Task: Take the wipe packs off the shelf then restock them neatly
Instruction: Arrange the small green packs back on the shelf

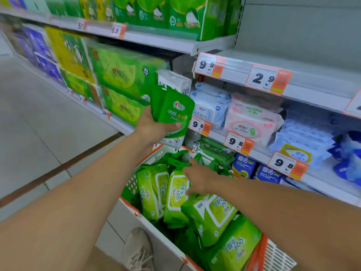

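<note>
My left hand grips a small stack of slim green wipe packs, held upright in front of the shelf. Below, a white basket with orange trim holds several large light-green wipe packs and small dark-green ones. My right hand reaches down into the basket, fingers spread over the small dark-green packs at its far end; whether it grips one is hidden.
The shelf beside the basket carries blue packs, pink packs and price tags. Big green tissue bundles fill the shelving to the left. My shoe stands on the tiled floor beside the basket.
</note>
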Demonstrator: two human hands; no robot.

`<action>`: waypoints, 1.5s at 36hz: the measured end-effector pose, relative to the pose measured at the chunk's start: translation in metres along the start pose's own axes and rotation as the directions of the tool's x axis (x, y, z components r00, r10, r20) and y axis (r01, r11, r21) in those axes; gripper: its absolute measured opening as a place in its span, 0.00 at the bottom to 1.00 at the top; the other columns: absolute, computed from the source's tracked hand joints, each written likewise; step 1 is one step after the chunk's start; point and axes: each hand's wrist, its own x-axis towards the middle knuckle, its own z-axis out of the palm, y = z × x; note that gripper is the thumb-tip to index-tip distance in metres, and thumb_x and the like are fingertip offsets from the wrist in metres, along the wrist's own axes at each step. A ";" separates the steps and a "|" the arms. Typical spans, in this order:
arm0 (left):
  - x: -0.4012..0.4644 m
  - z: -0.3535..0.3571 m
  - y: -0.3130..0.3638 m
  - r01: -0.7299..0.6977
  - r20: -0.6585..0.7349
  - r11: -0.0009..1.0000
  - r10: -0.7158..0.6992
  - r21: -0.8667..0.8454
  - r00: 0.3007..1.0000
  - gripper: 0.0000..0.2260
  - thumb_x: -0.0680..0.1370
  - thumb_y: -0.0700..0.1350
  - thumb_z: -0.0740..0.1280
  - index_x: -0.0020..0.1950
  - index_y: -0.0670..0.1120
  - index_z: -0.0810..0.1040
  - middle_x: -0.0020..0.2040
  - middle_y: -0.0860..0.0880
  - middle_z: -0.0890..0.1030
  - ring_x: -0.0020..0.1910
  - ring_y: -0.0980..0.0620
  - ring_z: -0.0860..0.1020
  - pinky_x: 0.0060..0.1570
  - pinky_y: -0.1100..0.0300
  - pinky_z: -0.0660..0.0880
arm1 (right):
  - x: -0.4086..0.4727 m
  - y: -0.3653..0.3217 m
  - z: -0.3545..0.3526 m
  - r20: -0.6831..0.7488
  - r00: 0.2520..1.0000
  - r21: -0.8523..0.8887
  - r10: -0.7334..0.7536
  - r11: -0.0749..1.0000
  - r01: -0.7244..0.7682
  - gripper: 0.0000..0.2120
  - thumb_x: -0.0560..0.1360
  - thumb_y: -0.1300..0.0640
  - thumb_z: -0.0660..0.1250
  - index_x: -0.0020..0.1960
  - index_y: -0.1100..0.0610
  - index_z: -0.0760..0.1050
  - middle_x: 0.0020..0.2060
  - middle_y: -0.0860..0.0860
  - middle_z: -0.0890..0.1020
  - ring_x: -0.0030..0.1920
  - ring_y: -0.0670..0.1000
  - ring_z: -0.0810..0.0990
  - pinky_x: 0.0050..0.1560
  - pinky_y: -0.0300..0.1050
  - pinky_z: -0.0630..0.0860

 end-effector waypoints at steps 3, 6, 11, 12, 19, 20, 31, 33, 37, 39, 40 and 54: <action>0.003 -0.007 -0.004 -0.049 0.031 0.998 0.048 0.041 0.998 0.31 0.68 0.31 0.77 0.68 0.44 0.70 0.59 0.46 0.82 0.52 0.52 0.81 0.40 0.70 0.78 | 0.003 0.007 -0.020 -0.252 0.955 0.065 0.156 0.987 -0.144 0.08 0.73 0.68 0.66 0.39 0.58 0.70 0.52 0.59 0.77 0.52 0.60 0.80 0.44 0.46 0.74; 0.007 -0.014 -0.008 -0.067 0.004 0.994 0.067 0.083 0.998 0.31 0.67 0.32 0.78 0.66 0.45 0.71 0.59 0.46 0.81 0.56 0.48 0.81 0.51 0.58 0.80 | -0.005 0.034 -0.058 -0.318 0.897 0.397 0.307 0.902 -0.168 0.15 0.69 0.69 0.73 0.51 0.58 0.74 0.49 0.55 0.77 0.50 0.56 0.78 0.42 0.43 0.73; 0.011 -0.020 -0.009 -0.064 -0.043 0.994 0.068 0.089 0.997 0.30 0.65 0.34 0.80 0.62 0.48 0.71 0.59 0.47 0.82 0.56 0.46 0.81 0.58 0.47 0.79 | -0.065 0.066 -0.119 -0.268 0.899 0.867 0.346 0.494 0.068 0.25 0.65 0.72 0.79 0.54 0.52 0.75 0.55 0.59 0.82 0.49 0.60 0.83 0.42 0.51 0.82; 0.009 -0.018 -0.007 -0.067 -0.030 0.994 0.070 0.084 0.997 0.30 0.65 0.34 0.80 0.62 0.48 0.71 0.59 0.47 0.82 0.56 0.47 0.81 0.57 0.50 0.79 | -0.079 0.070 -0.126 -0.272 0.899 0.903 0.343 0.413 0.116 0.24 0.66 0.73 0.77 0.55 0.53 0.76 0.54 0.61 0.83 0.48 0.61 0.84 0.44 0.53 0.83; -0.012 0.023 0.013 -0.132 0.122 0.991 0.127 0.027 0.984 0.30 0.65 0.32 0.79 0.64 0.46 0.74 0.54 0.50 0.84 0.49 0.55 0.83 0.40 0.67 0.80 | -0.154 0.084 -0.158 -0.458 0.835 0.828 0.305 0.488 0.276 0.32 0.66 0.78 0.74 0.64 0.54 0.75 0.53 0.60 0.85 0.43 0.50 0.85 0.44 0.50 0.84; -0.014 0.029 0.015 -0.132 0.132 0.991 0.127 0.028 0.983 0.31 0.64 0.32 0.80 0.63 0.45 0.74 0.53 0.49 0.84 0.49 0.53 0.84 0.41 0.65 0.80 | -0.165 0.085 -0.163 -0.495 0.826 0.760 0.270 0.596 0.260 0.33 0.66 0.77 0.75 0.64 0.51 0.75 0.52 0.58 0.85 0.38 0.47 0.83 0.42 0.48 0.83; -0.043 0.073 0.032 -0.107 0.199 0.992 0.091 0.068 0.976 0.20 0.72 0.51 0.77 0.61 0.49 0.76 0.52 0.52 0.86 0.49 0.49 0.85 0.48 0.40 0.82 | -0.233 0.064 -0.188 -0.630 0.771 0.116 -0.097 0.969 0.216 0.34 0.73 0.69 0.72 0.67 0.37 0.71 0.53 0.34 0.80 0.49 0.30 0.74 0.49 0.32 0.68; -0.049 0.075 0.037 -0.063 0.222 0.995 0.043 0.080 0.974 0.19 0.75 0.55 0.73 0.62 0.50 0.75 0.55 0.52 0.84 0.50 0.52 0.83 0.43 0.47 0.83 | -0.240 0.057 -0.190 -0.659 0.742 0.219 -0.123 0.912 0.346 0.34 0.72 0.70 0.73 0.67 0.39 0.71 0.55 0.38 0.81 0.54 0.41 0.79 0.53 0.40 0.75; -0.062 0.078 0.045 0.149 0.362 0.989 -0.137 -0.005 0.922 0.09 0.78 0.51 0.70 0.56 0.50 0.77 0.48 0.57 0.84 0.46 0.61 0.80 0.45 0.60 0.77 | -0.233 0.050 -0.186 -0.730 0.680 0.357 -0.067 0.810 0.464 0.38 0.71 0.74 0.73 0.64 0.35 0.72 0.56 0.44 0.82 0.43 0.64 0.79 0.49 0.61 0.79; -0.067 0.079 0.046 0.159 0.418 0.987 -0.134 -0.027 0.899 0.14 0.75 0.52 0.73 0.59 0.49 0.79 0.53 0.55 0.85 0.56 0.54 0.81 0.65 0.48 0.72 | -0.231 0.049 -0.185 -0.744 0.666 0.377 -0.045 0.795 0.475 0.37 0.70 0.75 0.72 0.65 0.37 0.73 0.56 0.45 0.82 0.42 0.63 0.80 0.49 0.60 0.80; -0.068 0.081 0.045 0.152 0.438 0.988 -0.122 -0.033 0.891 0.18 0.73 0.53 0.75 0.61 0.50 0.79 0.55 0.53 0.85 0.59 0.51 0.81 0.69 0.45 0.69 | -0.231 0.048 -0.186 -0.757 0.653 0.395 -0.034 0.772 0.498 0.36 0.70 0.76 0.72 0.66 0.41 0.73 0.56 0.47 0.82 0.42 0.58 0.82 0.50 0.57 0.81; -0.079 0.099 0.054 0.239 0.456 0.942 -0.110 -0.236 0.883 0.14 0.83 0.52 0.60 0.54 0.45 0.82 0.51 0.41 0.86 0.41 0.49 0.85 0.38 0.59 0.79 | -0.177 0.043 -0.187 -0.632 0.394 0.707 0.668 0.288 0.646 0.20 0.69 0.76 0.72 0.52 0.54 0.78 0.41 0.53 0.84 0.39 0.50 0.82 0.41 0.46 0.83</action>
